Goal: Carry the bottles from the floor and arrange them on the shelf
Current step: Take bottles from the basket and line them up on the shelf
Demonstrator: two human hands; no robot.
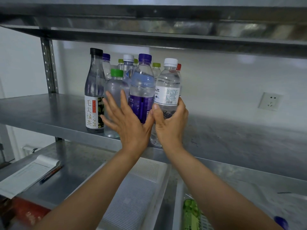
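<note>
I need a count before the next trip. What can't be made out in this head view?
- Red-capped bottle and its back-row neighbours: head view, only caps show behind the front row; no sure count.
- Front purple-capped bottle's lower label: head view, behind left hand.
- Green object at the bottom edge: head view, blurred and cut off.
- Floor: outside the frame.

Bottles clustered left of centre on middle shelf (49,112); front row left to right: tall bottle (94,90), second bottle (114,83), third bottle (142,83), end bottle (168,87); back-row bottles (128,63) behind; left hand (127,123) before second and third; right hand (169,123) round end bottle; lower shelf (74,163): notepad (28,175) left, tray (132,196) middle; wall socket (270,101) behind, far right.
</note>
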